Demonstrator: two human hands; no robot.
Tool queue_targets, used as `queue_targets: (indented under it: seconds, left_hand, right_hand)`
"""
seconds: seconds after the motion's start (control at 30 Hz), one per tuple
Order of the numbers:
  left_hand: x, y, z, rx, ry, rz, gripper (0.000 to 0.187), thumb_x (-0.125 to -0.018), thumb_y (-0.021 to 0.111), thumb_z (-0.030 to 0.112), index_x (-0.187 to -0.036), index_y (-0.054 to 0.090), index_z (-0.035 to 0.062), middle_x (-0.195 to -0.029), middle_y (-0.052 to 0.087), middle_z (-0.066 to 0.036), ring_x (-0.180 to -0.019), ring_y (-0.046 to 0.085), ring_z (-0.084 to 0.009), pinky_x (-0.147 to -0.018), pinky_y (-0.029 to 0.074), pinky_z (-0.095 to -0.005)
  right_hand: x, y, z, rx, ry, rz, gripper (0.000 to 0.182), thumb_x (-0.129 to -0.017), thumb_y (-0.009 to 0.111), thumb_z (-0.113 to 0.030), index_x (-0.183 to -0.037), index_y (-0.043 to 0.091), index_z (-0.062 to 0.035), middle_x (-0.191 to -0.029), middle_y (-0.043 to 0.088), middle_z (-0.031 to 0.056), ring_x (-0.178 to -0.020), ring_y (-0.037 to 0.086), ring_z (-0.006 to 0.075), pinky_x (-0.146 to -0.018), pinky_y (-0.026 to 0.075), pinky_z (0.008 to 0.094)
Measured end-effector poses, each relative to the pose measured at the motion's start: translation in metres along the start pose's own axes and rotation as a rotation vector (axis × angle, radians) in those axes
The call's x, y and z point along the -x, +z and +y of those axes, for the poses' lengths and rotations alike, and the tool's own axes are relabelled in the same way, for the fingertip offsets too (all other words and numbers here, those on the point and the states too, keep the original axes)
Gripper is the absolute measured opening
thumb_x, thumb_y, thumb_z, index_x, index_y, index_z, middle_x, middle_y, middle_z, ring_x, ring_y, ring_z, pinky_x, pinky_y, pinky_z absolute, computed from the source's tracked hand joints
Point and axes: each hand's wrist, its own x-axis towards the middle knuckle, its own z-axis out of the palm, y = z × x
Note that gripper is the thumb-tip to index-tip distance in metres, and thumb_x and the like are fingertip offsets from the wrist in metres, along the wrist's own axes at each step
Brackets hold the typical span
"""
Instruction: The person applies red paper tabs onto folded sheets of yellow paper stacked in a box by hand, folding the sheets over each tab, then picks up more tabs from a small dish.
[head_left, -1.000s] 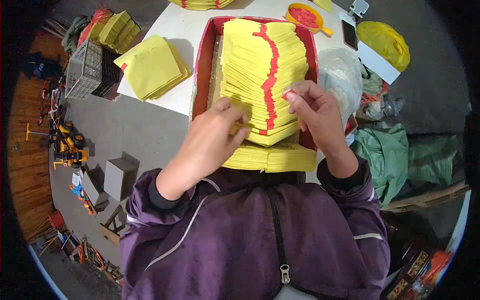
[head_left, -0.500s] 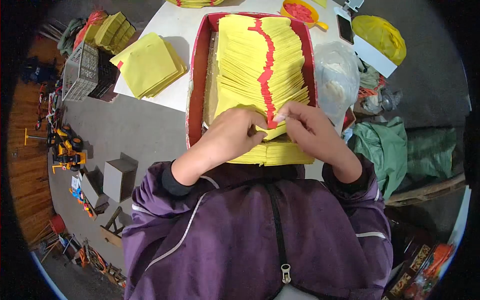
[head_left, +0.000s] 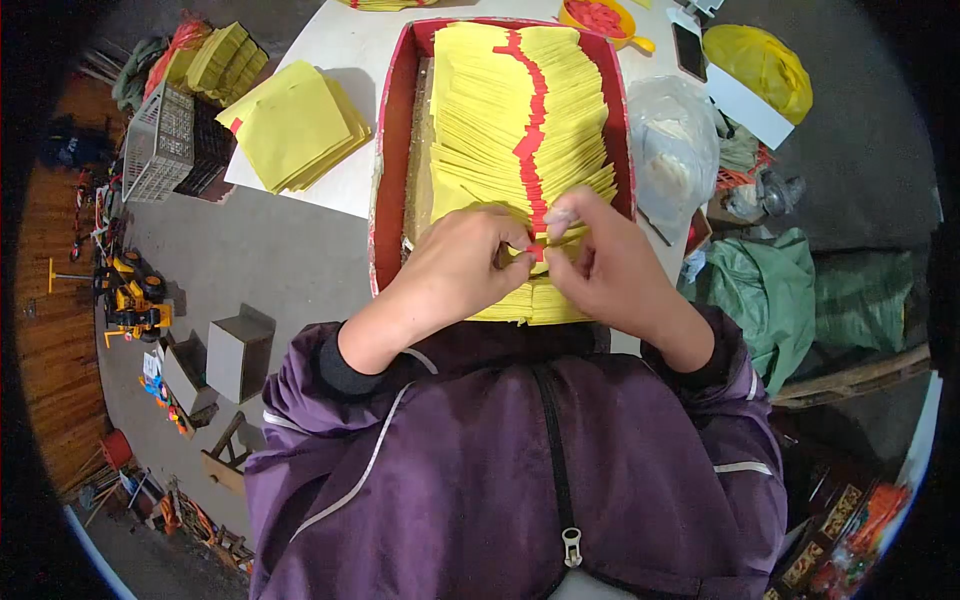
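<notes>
A red-walled box holds a dense row of folded yellow paper sheets, overlapping like shingles. Small red paper tabs form a wavy line down their middle. At the near end of the row, my left hand pinches the edge of a yellow sheet beside its red tab. Opposite it, my right hand has its thumb close to that tab and its index finger raised apart, with nothing visible between them. Another yellow paper stack lies below both hands.
The white table carries a loose stack of yellow sheets, an orange bowl of red pieces, a phone and a clear plastic bag. A grey crate stands left; a green sack lies right.
My right index finger has lifted away from the thumb, and the right hand has shifted slightly. My left hand stays at the near sheet's tab. The view has shifted slightly.
</notes>
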Motion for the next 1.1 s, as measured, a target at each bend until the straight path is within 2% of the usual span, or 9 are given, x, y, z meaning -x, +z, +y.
queue_targets:
  seconds: [0.03, 0.17, 0.2, 0.33, 0.37, 0.7, 0.83, 1.0, 1.1]
  left_hand:
    - [0.000, -0.002, 0.003, 0.000, 0.000, -0.001, 0.014, -0.085, 0.071, -0.001, -0.099, 0.073, -0.0019, -0.091, 0.073, -0.010, -0.070, 0.062, -0.0217, -0.062, 0.047, -0.0324]
    - [0.003, -0.008, 0.016, 0.106, -0.125, 0.032, 0.017, -0.085, 0.070, -0.004, -0.101, 0.069, 0.0002, -0.085, 0.071, -0.009, -0.065, 0.059, -0.0192, -0.059, 0.046, -0.0313]
    - [0.004, -0.007, 0.016, 0.107, -0.126, 0.030, 0.017, -0.085, 0.070, -0.004, -0.101, 0.069, 0.0002, -0.085, 0.071, -0.009, -0.065, 0.059, -0.0192, -0.059, 0.046, -0.0313]
    - [0.006, -0.006, 0.017, 0.125, -0.035, 0.049, 0.018, -0.085, 0.069, -0.004, -0.101, 0.066, 0.0024, -0.083, 0.069, -0.008, -0.063, 0.058, -0.0187, -0.059, 0.045, -0.0306]
    - [0.006, -0.006, 0.017, 0.125, -0.034, 0.049, 0.018, -0.085, 0.069, -0.004, -0.101, 0.066, 0.0024, -0.083, 0.069, -0.008, -0.063, 0.058, -0.0187, -0.059, 0.045, -0.0306]
    - [0.004, 0.006, 0.003, 0.001, 0.141, 0.101, 0.015, -0.083, 0.072, -0.003, -0.097, 0.068, 0.0010, -0.085, 0.069, -0.010, -0.066, 0.060, -0.0232, -0.061, 0.047, -0.0325]
    - [0.001, 0.001, 0.005, -0.045, 0.060, 0.155, 0.016, -0.081, 0.074, -0.002, -0.096, 0.069, 0.0003, -0.087, 0.068, -0.011, -0.067, 0.060, -0.0249, -0.063, 0.048, -0.0335]
    - [0.004, -0.011, 0.014, -0.091, 0.009, 0.180, 0.010, -0.086, 0.071, 0.003, -0.093, 0.067, -0.0022, -0.092, 0.070, -0.014, -0.078, 0.066, -0.0357, -0.072, 0.052, -0.0429]
    - [0.011, -0.016, 0.019, -0.059, 0.018, 0.145, 0.011, -0.085, 0.072, 0.002, -0.096, 0.070, -0.0017, -0.089, 0.071, -0.013, -0.071, 0.064, -0.0309, -0.067, 0.051, -0.0386]
  right_hand:
    - [0.000, 0.000, -0.001, -0.001, 0.001, 0.001, 0.026, -0.088, 0.064, 0.000, -0.113, 0.059, -0.0075, -0.088, 0.063, 0.0005, -0.060, 0.048, 0.0088, -0.054, 0.038, 0.0251]
    - [0.001, -0.001, -0.003, 0.124, 0.134, -0.120, 0.034, -0.086, 0.068, -0.006, -0.117, 0.055, -0.0069, -0.098, 0.070, 0.0097, -0.081, 0.069, 0.0271, -0.070, 0.054, 0.0374]
    - [0.002, -0.001, -0.002, 0.123, 0.136, -0.120, 0.034, -0.086, 0.068, -0.006, -0.117, 0.055, -0.0069, -0.098, 0.070, 0.0097, -0.081, 0.069, 0.0271, -0.070, 0.054, 0.0374]
    - [0.004, 0.003, 0.002, -0.083, 0.186, -0.041, 0.030, -0.087, 0.068, 0.001, -0.112, 0.054, -0.0089, -0.098, 0.061, 0.0004, -0.060, 0.050, 0.0094, -0.055, 0.039, 0.0249]
    - [0.004, 0.003, 0.002, -0.083, 0.186, -0.041, 0.030, -0.087, 0.068, 0.001, -0.112, 0.054, -0.0089, -0.098, 0.061, 0.0004, -0.060, 0.050, 0.0094, -0.055, 0.039, 0.0249]
    - [0.014, 0.000, -0.004, 0.146, 0.021, -0.031, 0.028, -0.085, 0.069, 0.001, -0.110, 0.061, -0.0069, -0.097, 0.063, 0.0025, -0.069, 0.056, 0.0157, -0.062, 0.044, 0.0284]
    - [0.016, 0.004, 0.004, 0.371, -0.362, -0.024, 0.019, -0.083, 0.070, -0.002, -0.101, 0.067, -0.0064, -0.095, 0.064, 0.0047, -0.075, 0.059, 0.0200, -0.068, 0.047, 0.0313]
    - [0.014, -0.002, 0.002, 0.434, -0.220, -0.204, 0.010, -0.083, 0.069, -0.004, -0.094, 0.068, -0.0058, -0.092, 0.065, 0.0057, -0.079, 0.060, 0.0236, -0.071, 0.048, 0.0330]
    - [0.006, -0.002, 0.005, 0.358, -0.093, -0.196, 0.009, -0.085, 0.069, -0.009, -0.094, 0.069, -0.0066, -0.093, 0.066, 0.0066, -0.081, 0.063, 0.0271, -0.072, 0.050, 0.0359]
